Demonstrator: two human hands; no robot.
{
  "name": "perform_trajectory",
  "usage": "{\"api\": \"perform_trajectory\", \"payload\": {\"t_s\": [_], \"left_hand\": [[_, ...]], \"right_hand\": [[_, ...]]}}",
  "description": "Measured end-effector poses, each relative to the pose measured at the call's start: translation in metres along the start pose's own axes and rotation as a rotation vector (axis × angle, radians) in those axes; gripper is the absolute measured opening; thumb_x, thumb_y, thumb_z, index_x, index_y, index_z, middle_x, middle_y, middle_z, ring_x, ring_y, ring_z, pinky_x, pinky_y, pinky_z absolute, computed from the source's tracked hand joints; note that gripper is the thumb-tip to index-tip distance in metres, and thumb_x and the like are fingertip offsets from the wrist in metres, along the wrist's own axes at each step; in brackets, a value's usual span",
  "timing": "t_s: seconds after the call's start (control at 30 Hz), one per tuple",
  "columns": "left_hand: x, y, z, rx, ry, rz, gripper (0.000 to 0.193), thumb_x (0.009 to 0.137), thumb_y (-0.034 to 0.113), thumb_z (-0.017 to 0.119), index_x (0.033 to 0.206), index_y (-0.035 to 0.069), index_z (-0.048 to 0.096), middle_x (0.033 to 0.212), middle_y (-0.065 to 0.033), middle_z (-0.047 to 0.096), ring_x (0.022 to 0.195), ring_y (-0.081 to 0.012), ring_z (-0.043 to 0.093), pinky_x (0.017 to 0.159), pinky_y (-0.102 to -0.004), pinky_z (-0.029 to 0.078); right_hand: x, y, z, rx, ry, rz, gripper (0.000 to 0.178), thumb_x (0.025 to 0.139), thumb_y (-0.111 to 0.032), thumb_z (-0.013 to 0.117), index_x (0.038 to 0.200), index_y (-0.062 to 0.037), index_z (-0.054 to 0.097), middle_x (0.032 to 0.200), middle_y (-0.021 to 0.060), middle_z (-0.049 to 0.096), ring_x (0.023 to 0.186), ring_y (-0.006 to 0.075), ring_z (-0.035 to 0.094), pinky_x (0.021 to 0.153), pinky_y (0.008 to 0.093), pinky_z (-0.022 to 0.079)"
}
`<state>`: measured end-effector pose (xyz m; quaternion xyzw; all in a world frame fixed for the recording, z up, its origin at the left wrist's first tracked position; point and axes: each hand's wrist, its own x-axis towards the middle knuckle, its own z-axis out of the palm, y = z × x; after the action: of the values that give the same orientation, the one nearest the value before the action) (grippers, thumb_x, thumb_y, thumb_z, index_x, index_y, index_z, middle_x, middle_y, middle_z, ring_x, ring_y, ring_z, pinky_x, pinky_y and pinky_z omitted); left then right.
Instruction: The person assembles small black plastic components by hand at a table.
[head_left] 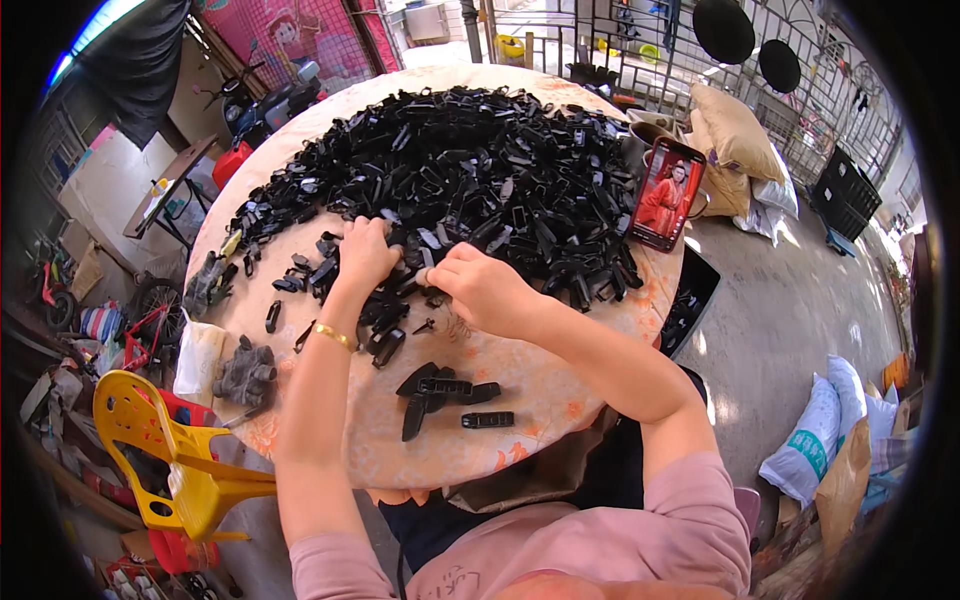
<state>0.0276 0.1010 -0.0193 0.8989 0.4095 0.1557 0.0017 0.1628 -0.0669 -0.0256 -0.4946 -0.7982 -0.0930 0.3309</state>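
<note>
A wide heap of small black plastic parts [440,160] covers the far half of the round table. At the heap's near edge my left hand [368,254] reaches in with curled fingers. The fingertips are down among the parts, so what they grip is hidden. Just to its right, my right hand [482,288] is closed in a pinch, and the thing between its fingers is too small to make out. Below the hands lie a few loose black parts [386,347]. Closer to me, a small group of longer black pieces [430,392] lies beside a single black piece [488,420].
A phone [667,195] leans upright at the heap's right side. Dark gloves [245,374] and a white packet [200,362] lie at the table's left edge. A yellow plastic chair [150,440] stands left. Black crate [690,300] at right; sacks [735,140] behind.
</note>
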Motion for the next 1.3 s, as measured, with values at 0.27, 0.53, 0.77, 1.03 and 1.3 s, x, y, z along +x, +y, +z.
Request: {"api": "perform_trajectory", "payload": {"t_s": [0.27, 0.53, 0.77, 1.03, 1.3], "left_hand": [[-0.042, 0.008, -0.031, -0.388, 0.259, 0.054, 0.026, 0.068, 0.007, 0.07, 0.088, -0.003, 0.056, 0.083, -0.018, 0.061, 0.073, -0.0355, 0.058, 0.068, -0.0387, 0.045], [-0.075, 0.004, -0.059, -1.087, 0.056, -0.219, 0.024, 0.083, 0.014, 0.064, 0.101, -0.002, 0.062, 0.098, -0.0056, 0.062, 0.061, -0.0104, 0.056, 0.049, -0.0208, 0.043], [-0.083, 0.004, -0.068, -1.553, -0.206, -0.112, 0.033, 0.083, 0.001, 0.058, 0.116, -0.004, 0.052, 0.102, -0.0083, 0.06, 0.091, -0.0183, 0.062, 0.077, -0.0247, 0.052], [-0.093, 0.023, -0.072, -1.177, -0.269, -0.078, 0.016, 0.084, 0.007, 0.058, 0.097, 0.0, 0.061, 0.076, 0.0023, 0.059, 0.062, -0.0033, 0.05, 0.054, -0.0157, 0.038], [-0.098, 0.034, -0.053, -1.451, -0.111, 0.098, 0.025, 0.081, 0.004, 0.062, 0.104, -0.004, 0.058, 0.116, -0.0048, 0.051, 0.093, -0.0074, 0.053, 0.077, -0.0197, 0.044]], "right_hand": [[-0.003, 0.006, 0.006, -0.008, -0.127, 0.021, 0.024, 0.069, -0.006, 0.057, 0.092, -0.01, 0.063, 0.089, 0.0057, 0.056, 0.088, 0.0238, 0.052, 0.071, 0.035, 0.045], [-0.003, -0.005, -0.027, 0.259, -0.285, 0.063, 0.025, 0.069, -0.021, 0.066, 0.088, -0.0044, 0.063, 0.091, 0.0086, 0.056, 0.087, 0.0285, 0.057, 0.071, 0.0378, 0.048], [0.001, -0.008, -0.021, 0.158, -0.507, 0.098, 0.029, 0.065, -0.018, 0.069, 0.091, -0.0049, 0.063, 0.087, 0.0128, 0.059, 0.084, 0.0315, 0.058, 0.072, 0.0379, 0.048], [0.005, -0.002, -0.021, 0.401, 0.035, 0.256, 0.03, 0.066, -0.009, 0.062, 0.095, -0.0044, 0.06, 0.081, 0.0136, 0.059, 0.076, 0.0294, 0.059, 0.068, 0.0362, 0.048], [0.007, -0.008, -0.012, 0.631, 0.049, 0.398, 0.025, 0.072, -0.002, 0.067, 0.096, -0.002, 0.059, 0.08, 0.0042, 0.06, 0.07, 0.0091, 0.055, 0.061, 0.0241, 0.047]]}}
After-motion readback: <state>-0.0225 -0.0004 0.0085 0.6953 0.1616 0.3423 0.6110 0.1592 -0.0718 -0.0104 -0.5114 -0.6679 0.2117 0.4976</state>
